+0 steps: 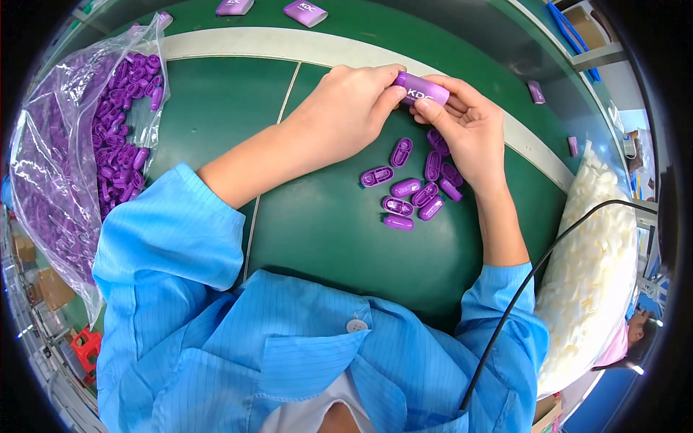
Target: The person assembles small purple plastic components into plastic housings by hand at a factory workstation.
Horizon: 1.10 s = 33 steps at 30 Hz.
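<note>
Both hands meet over the far part of the green table. Between the fingers and thumb of my right hand [469, 126] is a short purple casing [430, 91] with white print, lying nearly level. My left hand [339, 108] is closed in a pinch on a small purple end cap [400, 79] at the casing's left end. Whether the cap is seated there I cannot tell, as my fingers partly cover it. Below my right hand lie several loose purple oval caps [405, 187], some hollow side up and some on their sides.
A clear plastic bag [54, 144] full of purple caps lies open at the left. Beyond the pale strip [238, 43] sit several purple casings [306, 13]. A bag of cream-coloured pieces [588, 274] stands at the right. A black cable [516, 299] crosses my right sleeve.
</note>
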Motion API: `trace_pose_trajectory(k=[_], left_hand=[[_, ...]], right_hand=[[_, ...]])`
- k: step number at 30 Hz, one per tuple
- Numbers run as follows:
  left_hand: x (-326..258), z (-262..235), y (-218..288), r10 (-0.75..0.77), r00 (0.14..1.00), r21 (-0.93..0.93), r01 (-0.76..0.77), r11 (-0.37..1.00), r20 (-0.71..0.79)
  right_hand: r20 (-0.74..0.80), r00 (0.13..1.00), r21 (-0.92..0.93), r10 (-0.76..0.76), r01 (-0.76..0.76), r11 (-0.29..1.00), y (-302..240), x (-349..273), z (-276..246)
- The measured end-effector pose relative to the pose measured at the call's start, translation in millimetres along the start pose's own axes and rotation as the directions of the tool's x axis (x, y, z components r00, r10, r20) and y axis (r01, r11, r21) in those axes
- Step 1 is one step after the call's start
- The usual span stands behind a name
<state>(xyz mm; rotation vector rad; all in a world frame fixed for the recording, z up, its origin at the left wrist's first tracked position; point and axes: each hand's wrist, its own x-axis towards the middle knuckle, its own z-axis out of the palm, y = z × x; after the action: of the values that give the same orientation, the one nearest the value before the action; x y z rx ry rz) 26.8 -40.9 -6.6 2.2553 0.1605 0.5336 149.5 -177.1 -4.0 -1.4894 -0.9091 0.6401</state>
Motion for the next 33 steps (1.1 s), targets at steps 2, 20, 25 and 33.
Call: trace_pose_trajectory(k=[2, 20, 25, 33], left_hand=[[-1.4, 2.7, 0.1, 0.043, 0.998, 0.035, -0.042, 0.999, -0.05], [-6.1, 11.4, 5.5, 0.126, 0.99, 0.227, -0.108, 0.968, -0.067], [16.8, 4.7, -13.0, -0.036, 0.998, -0.05, 0.034, 0.998, -0.041], [73.4, -20.6, -36.1, -0.21, 0.951, 0.258, 0.267, 0.929, -0.227]], right_hand=[[0.0, 1.0, -0.006, -0.004, 0.004, 1.0, 2.0, 0.1, 0.2], [-0.035, 0.994, -0.299, -0.101, 0.086, 0.95, -1.3, -2.7, 0.0], [-0.058, 0.994, -0.216, -0.097, 0.083, 0.973, 19.1, 14.5, -5.8], [-0.236, 0.814, -0.957, -0.531, -0.098, 0.275, 55.0, 67.4, -118.8]])
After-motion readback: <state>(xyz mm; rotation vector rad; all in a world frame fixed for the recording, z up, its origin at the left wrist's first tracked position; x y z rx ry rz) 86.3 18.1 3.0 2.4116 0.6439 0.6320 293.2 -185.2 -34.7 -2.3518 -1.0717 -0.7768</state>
